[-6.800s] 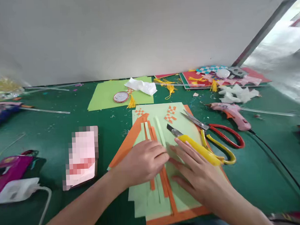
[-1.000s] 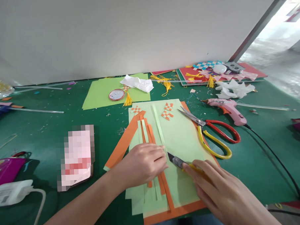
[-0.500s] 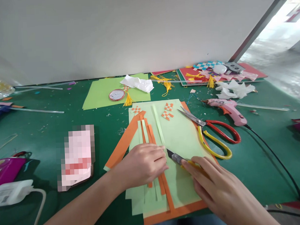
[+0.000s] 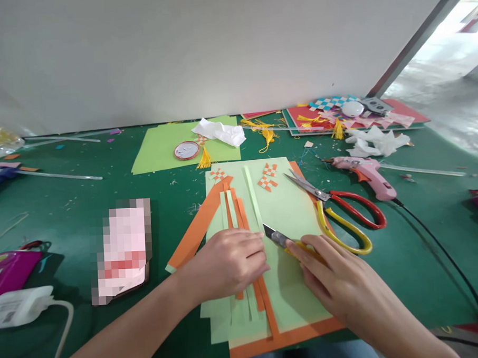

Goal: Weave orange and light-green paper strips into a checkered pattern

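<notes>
My right hand [image 4: 334, 275] is closed round a yellow utility knife [image 4: 279, 238]. Its blade points up and left, the tip close to my left fingertips. My left hand [image 4: 230, 261], fingers bent and pressed together, rests over the paper strips with its fingertips at the lower end of a narrow pale green paper strip [image 4: 252, 194]. Orange strips [image 4: 242, 213] and other green ones run underneath that hand, which hides their middles. All lie on pale green sheets [image 4: 292, 219] with orange paper [image 4: 285, 332] beneath. Small orange-and-white woven pieces [image 4: 268, 184] sit near the top.
Scissors [image 4: 322, 196] with red and yellow handles lie right of the sheets, beside a pink glue gun [image 4: 365, 173] with a black cord. A phone [image 4: 125, 247] and a white charger [image 4: 20, 307] are at left. Behind are a round tin [image 4: 186, 150], crumpled tissue [image 4: 221, 132] and yellow tassels [image 4: 264, 133].
My right hand has moved the knife slightly up and left, bringing the blade tip nearer the strip's edge by my left fingertips. My left hand stays in place.
</notes>
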The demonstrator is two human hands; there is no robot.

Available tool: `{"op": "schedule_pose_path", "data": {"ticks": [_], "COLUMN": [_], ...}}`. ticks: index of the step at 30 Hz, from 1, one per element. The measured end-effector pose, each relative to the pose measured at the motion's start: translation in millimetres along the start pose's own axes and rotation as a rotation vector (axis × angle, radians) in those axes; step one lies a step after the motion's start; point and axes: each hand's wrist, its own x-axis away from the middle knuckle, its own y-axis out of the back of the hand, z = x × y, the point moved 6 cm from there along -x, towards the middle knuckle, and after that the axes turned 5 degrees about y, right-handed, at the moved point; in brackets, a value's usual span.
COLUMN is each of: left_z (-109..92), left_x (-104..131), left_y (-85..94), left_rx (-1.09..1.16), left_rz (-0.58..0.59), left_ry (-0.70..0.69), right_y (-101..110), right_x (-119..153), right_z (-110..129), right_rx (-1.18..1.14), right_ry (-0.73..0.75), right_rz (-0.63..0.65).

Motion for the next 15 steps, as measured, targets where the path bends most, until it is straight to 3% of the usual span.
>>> {"op": "schedule_pose_path", "data": {"ticks": [15], "left_z": [-1.2], "left_x": [0.5], "left_y": [0.3], "left_rx": [-0.010], "left_rz": [0.006], "left_ry": [-0.004], "right_y": [-2.1], "right_x": [-24.0], "right_z": [-10.8], "right_rx": [0.034], "right_ry": [-0.012], "right_rz": [-0.051]}}
